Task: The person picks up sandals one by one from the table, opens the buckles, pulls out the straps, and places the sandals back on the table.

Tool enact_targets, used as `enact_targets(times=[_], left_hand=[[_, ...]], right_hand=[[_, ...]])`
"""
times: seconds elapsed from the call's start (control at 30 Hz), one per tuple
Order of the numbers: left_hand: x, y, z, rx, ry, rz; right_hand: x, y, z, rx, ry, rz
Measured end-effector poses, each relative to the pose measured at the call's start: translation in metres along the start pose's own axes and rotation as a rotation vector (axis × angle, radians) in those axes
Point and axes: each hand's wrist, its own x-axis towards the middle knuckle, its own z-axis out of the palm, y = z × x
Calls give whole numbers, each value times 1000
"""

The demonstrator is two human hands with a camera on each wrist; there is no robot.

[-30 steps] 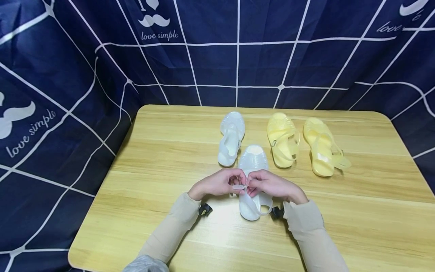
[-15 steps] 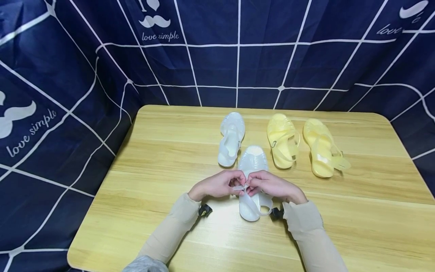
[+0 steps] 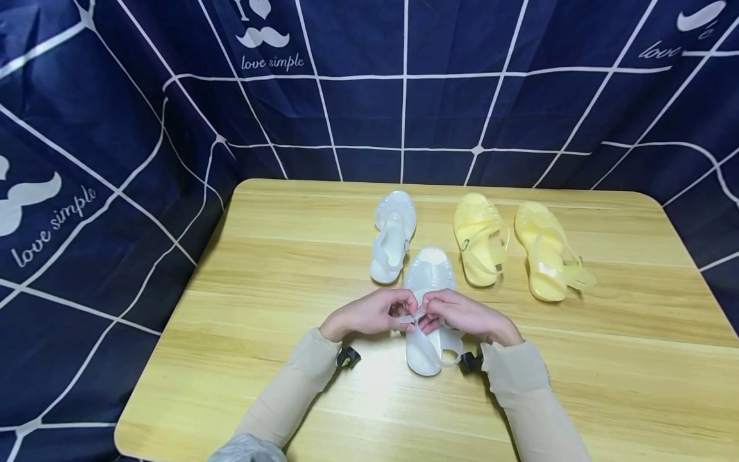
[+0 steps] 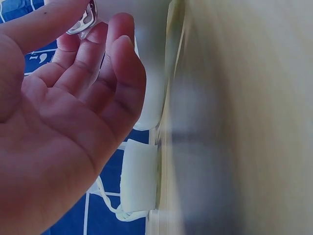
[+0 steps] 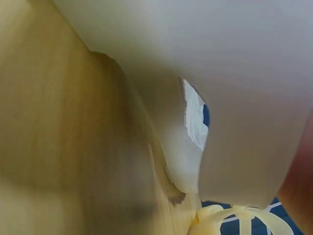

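Observation:
A translucent white sandal (image 3: 431,269) lies toe-away on the table between both hands. My left hand (image 3: 375,312) pinches its ankle strap at a metal buckle (image 4: 87,18), with thumb and fingertips meeting in the left wrist view. From the other side, my right hand (image 3: 462,314) pinches the strap's end close to the left fingertips. The exact threading of strap and buckle is hidden by the fingers. In the right wrist view, the sandal's pale strap (image 5: 239,132) fills most of the picture, and only a blurred bit of the hand shows at the right edge.
Behind and left stands the matching white sandal (image 3: 394,234), its strap looped. Two yellow sandals lie to the right: a nearer-middle yellow sandal (image 3: 478,237) and an outer yellow sandal (image 3: 545,253) with its strap flap sticking out. Blue gridded cloth (image 3: 358,109) walls the wooden table (image 3: 277,244).
The right fingertips have shifted slightly rightward at the strap, away from the left fingertips. The left hand and all the sandals stay in place.

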Motion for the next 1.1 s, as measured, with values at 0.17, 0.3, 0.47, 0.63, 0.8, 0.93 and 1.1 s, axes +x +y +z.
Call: enact_targets(times=[0.17,0.3,0.47,0.63,0.8,0.93,1.1], left_hand=[[-1,-2,-1,4,13,9],[-1,-3,-1,-16,9,13],[0,-2,-1,-28,4,6],[0,-1,-1,-27,-3,6],[0,-1,0,-18,-1,10],[0,-1,1,-9,0,0],[1,-1,2,-3,-1,-13]], right_hand=[[0,-2,0,-25,-10,-16],[0,-4,1,-83,7,-14],[0,-4,2,-67,26,1],[0,-2,1,-33,13,-1],[0,-1,0,-44,2,-14],[0,0,1,-53,-7,-30],[-1,-1,1,-58,-9,-37]])
